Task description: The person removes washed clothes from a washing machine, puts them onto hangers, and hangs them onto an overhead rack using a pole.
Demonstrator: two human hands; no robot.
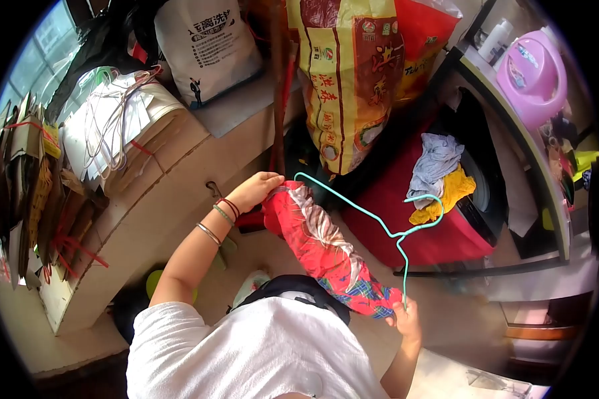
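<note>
A red garment (pixel 329 243) with white leaf shapes and blue plaid patches is stretched between my hands, bunched lengthwise. My left hand (pixel 258 189) pinches its upper left end, close to one tip of a mint-green clothes hanger (pixel 353 201). At the lower right end, my right hand (pixel 406 320) closes on the garment where the hanger's other arm comes down. The hanger's hook points to the right, overlapping a yellow cloth (pixel 451 193) in this view. Beside that cloth lies a blue-grey one (pixel 436 163), both on a dark-red box-like piece (pixel 406 233).
A large yellow-and-brown sack (pixel 349 86) and a white printed bag (pixel 209 53) stand ahead. Paper stacks with cords (pixel 116 126) and tied flattened cardboard (pixel 36 186) fill the left ledge. A purple jug (pixel 532 80) stands on the right shelf.
</note>
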